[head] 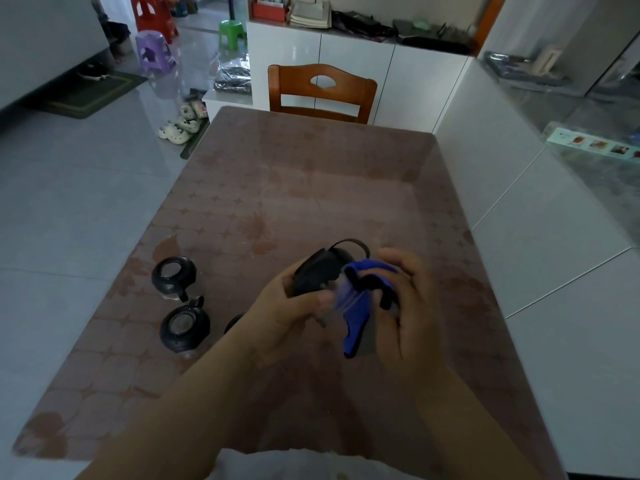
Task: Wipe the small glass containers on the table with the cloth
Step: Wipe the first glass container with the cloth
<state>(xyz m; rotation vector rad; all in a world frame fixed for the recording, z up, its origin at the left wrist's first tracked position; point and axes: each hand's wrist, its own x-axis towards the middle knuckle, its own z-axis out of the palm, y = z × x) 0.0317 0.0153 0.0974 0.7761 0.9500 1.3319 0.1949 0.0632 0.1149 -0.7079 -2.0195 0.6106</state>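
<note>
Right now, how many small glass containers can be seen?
3 clearly: one in the left hand, container; two standing on the table, at and. A fourth may hide behind the left wrist.

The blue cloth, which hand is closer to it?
Right. The right hand grips the blue cloth, pressing it against the glass container. The left hand holds that container from the other side, beside the cloth.

You will find nothing readable here: the long pale printed card strip [597,146] on the glass counter at right is too blurred.
</note>
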